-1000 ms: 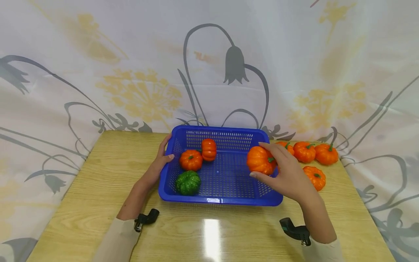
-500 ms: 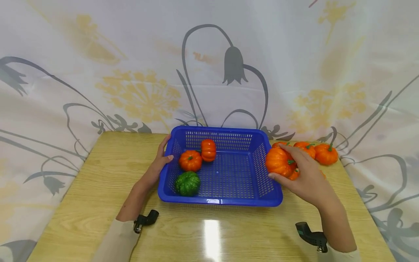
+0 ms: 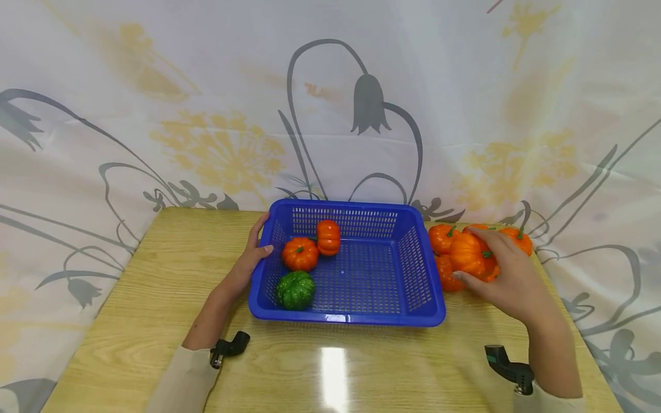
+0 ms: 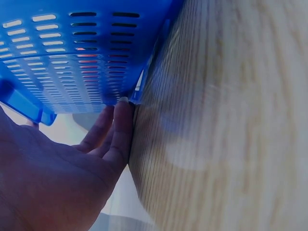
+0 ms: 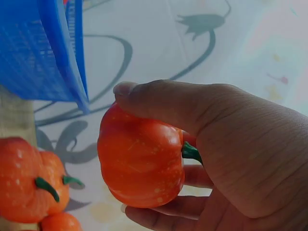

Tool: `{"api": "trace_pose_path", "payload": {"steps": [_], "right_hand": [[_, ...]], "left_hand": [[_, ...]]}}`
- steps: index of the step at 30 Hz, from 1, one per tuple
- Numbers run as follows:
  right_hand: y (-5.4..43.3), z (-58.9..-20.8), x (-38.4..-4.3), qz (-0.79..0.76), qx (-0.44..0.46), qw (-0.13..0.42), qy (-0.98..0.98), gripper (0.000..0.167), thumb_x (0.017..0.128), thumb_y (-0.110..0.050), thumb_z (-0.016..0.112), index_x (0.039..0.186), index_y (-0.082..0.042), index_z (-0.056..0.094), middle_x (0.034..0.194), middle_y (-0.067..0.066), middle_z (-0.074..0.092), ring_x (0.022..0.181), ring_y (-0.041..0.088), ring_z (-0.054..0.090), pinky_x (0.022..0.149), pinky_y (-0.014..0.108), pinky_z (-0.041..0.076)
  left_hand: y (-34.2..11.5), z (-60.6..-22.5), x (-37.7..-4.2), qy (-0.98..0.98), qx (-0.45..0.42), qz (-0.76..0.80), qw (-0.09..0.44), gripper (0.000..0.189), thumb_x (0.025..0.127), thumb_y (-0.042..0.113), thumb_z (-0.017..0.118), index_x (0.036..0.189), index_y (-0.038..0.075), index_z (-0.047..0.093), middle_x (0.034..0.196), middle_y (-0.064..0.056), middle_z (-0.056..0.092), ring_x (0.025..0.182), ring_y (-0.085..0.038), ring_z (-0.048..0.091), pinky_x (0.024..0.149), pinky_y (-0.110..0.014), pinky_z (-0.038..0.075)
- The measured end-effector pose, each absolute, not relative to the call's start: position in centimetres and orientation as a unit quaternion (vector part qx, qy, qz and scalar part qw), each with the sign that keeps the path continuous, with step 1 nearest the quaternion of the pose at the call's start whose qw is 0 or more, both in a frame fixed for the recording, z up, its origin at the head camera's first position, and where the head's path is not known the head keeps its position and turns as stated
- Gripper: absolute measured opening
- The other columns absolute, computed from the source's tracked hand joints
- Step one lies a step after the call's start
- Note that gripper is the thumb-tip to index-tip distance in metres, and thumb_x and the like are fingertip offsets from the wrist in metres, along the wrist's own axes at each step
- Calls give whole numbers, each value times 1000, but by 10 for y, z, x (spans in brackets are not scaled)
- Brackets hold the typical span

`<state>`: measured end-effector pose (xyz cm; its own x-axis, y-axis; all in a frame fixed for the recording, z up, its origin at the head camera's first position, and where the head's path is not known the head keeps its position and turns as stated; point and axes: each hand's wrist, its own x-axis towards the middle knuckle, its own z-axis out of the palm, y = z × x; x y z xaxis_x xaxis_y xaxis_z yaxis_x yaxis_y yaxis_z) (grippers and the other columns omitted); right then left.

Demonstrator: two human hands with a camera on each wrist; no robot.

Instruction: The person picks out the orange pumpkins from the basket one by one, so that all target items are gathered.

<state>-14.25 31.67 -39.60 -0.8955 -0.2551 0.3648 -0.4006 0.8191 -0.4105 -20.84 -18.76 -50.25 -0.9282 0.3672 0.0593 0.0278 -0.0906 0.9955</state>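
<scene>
My right hand (image 3: 516, 281) holds an orange toy pumpkin (image 3: 466, 254) between thumb and fingers, to the right of the blue basket (image 3: 346, 318). In the right wrist view this pumpkin (image 5: 137, 159) hangs in the air, its green stem towards the palm. My left hand (image 3: 247, 265) grips the basket's left side, thumb at the rim; the left wrist view has its fingertips low against the slotted wall (image 4: 82, 62). Inside the basket's left part lie an orange pumpkin (image 3: 300, 254), a redder pumpkin on its side (image 3: 328, 237) and a green pumpkin (image 3: 295, 290).
Several orange pumpkins sit on the wooden table (image 3: 155, 287) right of the basket, among them one at the back (image 3: 442, 237) and one nearer (image 3: 447, 274); my right hand partly hides others. A flower-patterned cloth (image 3: 206, 86) hangs behind the table.
My right hand has carried the pumpkin rightward, from over the basket's right end out past its rim to above the other pumpkins. The left hand and basket have stayed put.
</scene>
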Motion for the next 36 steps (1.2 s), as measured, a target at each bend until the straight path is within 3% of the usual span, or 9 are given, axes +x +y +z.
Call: {"api": "trace_pose_path", "payload": {"steps": [8,12,28,36], "right_hand": [[346,-396,-140,244,131,141,-951,85,82,-19,91,153,2,48,143,34,49,122,55,49,89,73,43],[358,-398,-141,248,112,132,-953,86,85,-21,89,154,5,46,142,39,48,122,58,46,91,75,40],[401,-411,-141,223,51,71,-971,87,91,-29,83,156,11,40,140,44,47,117,59,47,87,71,42],[420,-425,-145,218,37,58,-973,85,93,-30,79,152,16,40,140,47,46,123,63,43,95,76,37]], "left_hand": [[-187,-503,-209,660,146,727,121,76,107,14,38,171,33,0,174,-19,15,150,-47,33,104,-39,52],[-188,-503,-209,664,146,723,120,76,108,14,37,171,29,-2,174,-20,14,149,-47,34,105,-40,51],[-187,-502,-207,659,147,728,122,76,107,14,36,171,34,-1,174,-19,16,150,-47,34,109,-50,48],[-186,-502,-208,654,147,733,116,76,107,13,37,171,34,1,175,-16,16,152,-45,30,108,-40,49]]}}
